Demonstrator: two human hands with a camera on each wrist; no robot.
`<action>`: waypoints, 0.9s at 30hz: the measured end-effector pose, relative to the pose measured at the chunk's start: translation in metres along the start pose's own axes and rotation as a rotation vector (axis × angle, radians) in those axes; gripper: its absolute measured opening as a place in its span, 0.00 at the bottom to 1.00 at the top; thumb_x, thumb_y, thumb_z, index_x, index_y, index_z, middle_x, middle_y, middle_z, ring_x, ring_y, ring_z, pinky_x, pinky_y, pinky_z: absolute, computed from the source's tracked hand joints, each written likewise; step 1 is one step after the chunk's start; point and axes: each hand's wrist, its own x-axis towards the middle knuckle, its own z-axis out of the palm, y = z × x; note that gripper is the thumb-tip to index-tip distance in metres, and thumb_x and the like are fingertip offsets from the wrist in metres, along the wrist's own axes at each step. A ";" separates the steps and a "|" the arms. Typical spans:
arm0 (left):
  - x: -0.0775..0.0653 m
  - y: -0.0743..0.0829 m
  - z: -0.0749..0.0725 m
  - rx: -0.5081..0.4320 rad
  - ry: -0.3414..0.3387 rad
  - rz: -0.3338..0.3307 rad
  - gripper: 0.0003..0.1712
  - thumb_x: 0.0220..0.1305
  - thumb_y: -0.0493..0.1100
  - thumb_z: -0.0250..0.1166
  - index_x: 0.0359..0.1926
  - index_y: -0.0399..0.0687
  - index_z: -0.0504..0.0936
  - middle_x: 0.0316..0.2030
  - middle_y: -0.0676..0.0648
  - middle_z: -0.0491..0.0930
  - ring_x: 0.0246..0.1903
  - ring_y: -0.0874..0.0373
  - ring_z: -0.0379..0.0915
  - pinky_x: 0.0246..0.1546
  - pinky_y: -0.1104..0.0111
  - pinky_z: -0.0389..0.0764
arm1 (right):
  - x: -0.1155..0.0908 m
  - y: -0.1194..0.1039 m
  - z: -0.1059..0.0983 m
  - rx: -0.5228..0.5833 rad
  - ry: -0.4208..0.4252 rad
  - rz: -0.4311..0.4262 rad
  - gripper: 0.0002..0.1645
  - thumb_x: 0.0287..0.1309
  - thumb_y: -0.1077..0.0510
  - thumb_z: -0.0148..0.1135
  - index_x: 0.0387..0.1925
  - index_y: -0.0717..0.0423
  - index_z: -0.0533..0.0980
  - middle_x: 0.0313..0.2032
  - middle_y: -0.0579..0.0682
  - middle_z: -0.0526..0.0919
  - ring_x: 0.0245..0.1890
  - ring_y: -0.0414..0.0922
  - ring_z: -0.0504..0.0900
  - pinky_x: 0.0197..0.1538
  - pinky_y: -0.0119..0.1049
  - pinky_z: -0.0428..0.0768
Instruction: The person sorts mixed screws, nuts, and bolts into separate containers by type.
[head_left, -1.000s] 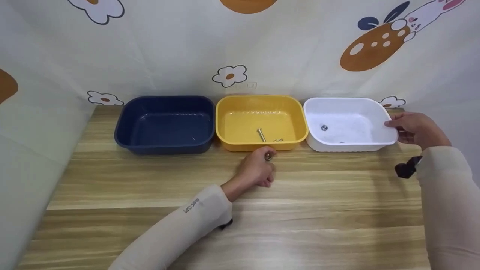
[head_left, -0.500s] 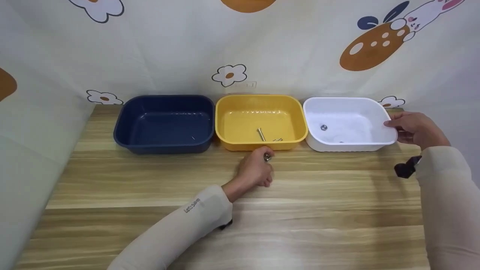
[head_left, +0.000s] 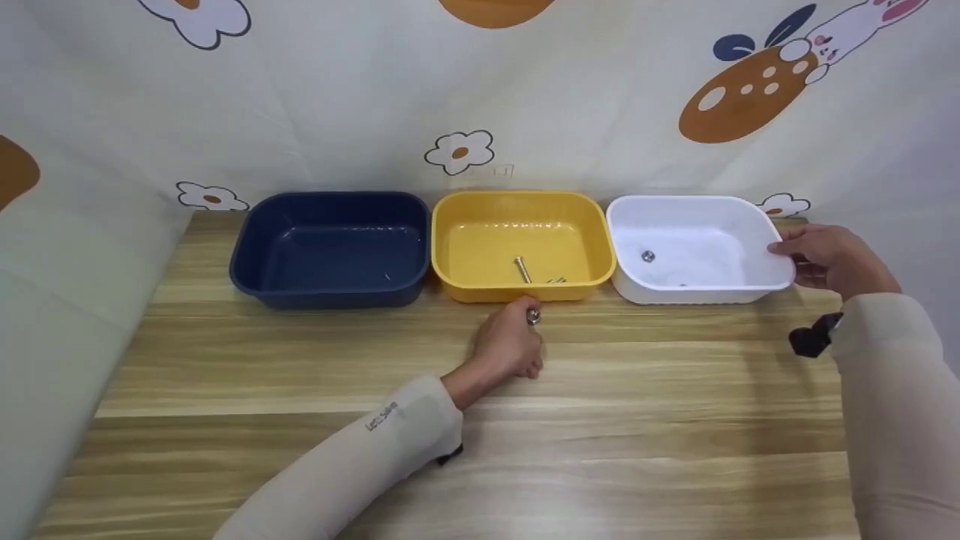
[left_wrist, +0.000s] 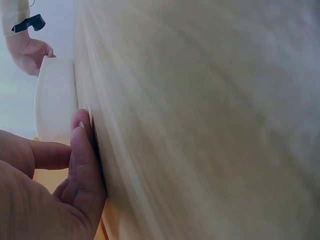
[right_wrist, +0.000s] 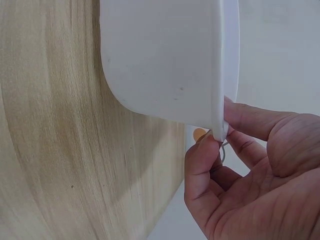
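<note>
In the head view my left hand (head_left: 510, 341) is just in front of the yellow bin (head_left: 523, 294). Between its thumb and curled forefinger it holds a small shiny metal nut (head_left: 533, 316), partly covered by the fingers. The left wrist view shows the same hand (left_wrist: 75, 170) low against the wooden tabletop, the nut hidden there. My right hand (head_left: 836, 256) pinches the right rim of the white bin (head_left: 703, 295), thumb inside and fingers outside, as the right wrist view confirms. One nut (head_left: 648, 256) lies in the white bin. A bolt (head_left: 523, 269) and other small metal pieces lie in the yellow bin.
A dark blue bin (head_left: 330, 298) stands left of the yellow one, with a tiny light sliver inside. All three bins line up along the back of the wooden table (head_left: 637, 420), against a patterned cloth (head_left: 360, 112).
My left hand has shifted very slightly left, the nut still in its grip. My right hand keeps its hold on the white bin's rim, and the bins stay in place.
</note>
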 end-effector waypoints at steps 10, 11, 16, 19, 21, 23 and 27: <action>-0.002 0.000 0.004 0.039 0.042 -0.007 0.17 0.57 0.24 0.54 0.46 0.41 0.71 0.15 0.48 0.76 0.07 0.60 0.69 0.11 0.67 0.77 | 0.000 0.002 -0.002 -0.005 -0.029 -0.032 0.20 0.63 0.51 0.63 0.51 0.54 0.69 0.28 0.42 0.77 0.31 0.41 0.76 0.38 0.33 0.80; -0.002 0.000 0.004 0.036 0.043 -0.005 0.16 0.57 0.24 0.54 0.46 0.41 0.71 0.15 0.48 0.76 0.07 0.60 0.69 0.11 0.67 0.77 | 0.000 0.001 -0.003 -0.004 -0.028 -0.028 0.20 0.63 0.51 0.63 0.51 0.54 0.69 0.28 0.42 0.76 0.31 0.42 0.76 0.38 0.33 0.79; -0.001 0.002 0.002 0.054 0.038 -0.016 0.15 0.59 0.25 0.54 0.46 0.38 0.73 0.14 0.47 0.77 0.06 0.60 0.70 0.11 0.67 0.76 | 0.001 0.002 -0.003 -0.006 -0.030 -0.018 0.22 0.63 0.50 0.64 0.53 0.54 0.68 0.29 0.42 0.76 0.32 0.42 0.76 0.39 0.34 0.79; -0.001 0.003 0.001 0.064 0.031 -0.032 0.14 0.59 0.26 0.54 0.46 0.39 0.74 0.15 0.47 0.78 0.07 0.59 0.71 0.11 0.67 0.77 | 0.001 0.001 -0.003 -0.006 -0.033 -0.016 0.23 0.63 0.50 0.64 0.54 0.54 0.68 0.30 0.42 0.76 0.33 0.42 0.76 0.39 0.34 0.80; -0.001 0.003 0.001 0.067 0.029 -0.036 0.13 0.60 0.26 0.54 0.45 0.39 0.74 0.15 0.47 0.78 0.07 0.59 0.71 0.11 0.67 0.76 | 0.000 0.001 -0.003 -0.004 -0.029 -0.012 0.23 0.63 0.50 0.64 0.53 0.54 0.68 0.30 0.42 0.76 0.32 0.43 0.76 0.39 0.34 0.80; -0.002 0.003 0.001 0.072 0.028 -0.038 0.11 0.61 0.27 0.54 0.43 0.41 0.73 0.15 0.47 0.78 0.07 0.59 0.71 0.11 0.67 0.76 | 0.000 0.000 -0.003 -0.003 -0.029 -0.007 0.23 0.63 0.50 0.64 0.53 0.54 0.68 0.30 0.42 0.76 0.33 0.43 0.76 0.39 0.34 0.80; -0.002 0.003 0.001 0.086 0.020 -0.040 0.08 0.62 0.27 0.54 0.40 0.42 0.73 0.16 0.47 0.79 0.07 0.59 0.71 0.12 0.66 0.77 | -0.002 0.001 -0.002 -0.004 -0.032 0.001 0.23 0.63 0.50 0.64 0.54 0.54 0.69 0.31 0.43 0.76 0.34 0.43 0.75 0.39 0.34 0.79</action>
